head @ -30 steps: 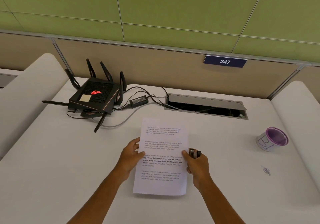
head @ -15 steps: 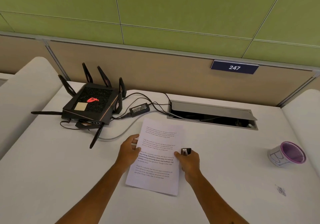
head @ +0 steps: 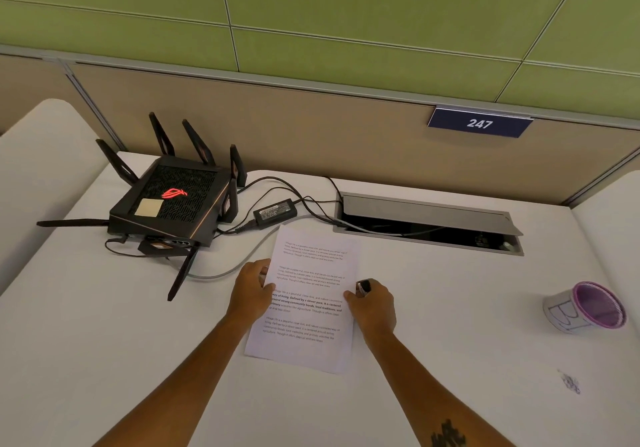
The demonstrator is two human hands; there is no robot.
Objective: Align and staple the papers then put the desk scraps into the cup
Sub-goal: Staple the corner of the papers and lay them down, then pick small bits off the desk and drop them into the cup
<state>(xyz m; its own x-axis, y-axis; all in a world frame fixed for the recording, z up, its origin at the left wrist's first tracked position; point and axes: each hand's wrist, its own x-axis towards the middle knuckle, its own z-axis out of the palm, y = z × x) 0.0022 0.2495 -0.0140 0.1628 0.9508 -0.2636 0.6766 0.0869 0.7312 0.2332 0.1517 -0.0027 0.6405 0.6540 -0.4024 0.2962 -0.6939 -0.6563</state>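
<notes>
Flanking the papers (head: 308, 301), left hand (head: 251, 290) and right hand (head: 374, 303).

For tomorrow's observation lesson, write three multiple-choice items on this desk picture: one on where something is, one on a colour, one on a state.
1. Where is the cup relative to the papers?
A. To the right
B. To the left
C. On top of them

2. What colour is the cup's rim?
A. Green
B. Purple
C. Orange

3. How does the cup sit?
A. Upright
B. Upside down
C. Tipped on its side

Answers:
1. A, the cup lies far right on the desk, past the right hand.
2. B, a purple ring edges its mouth.
3. C, its open mouth faces sideways and its wall rests on the desk.
</notes>
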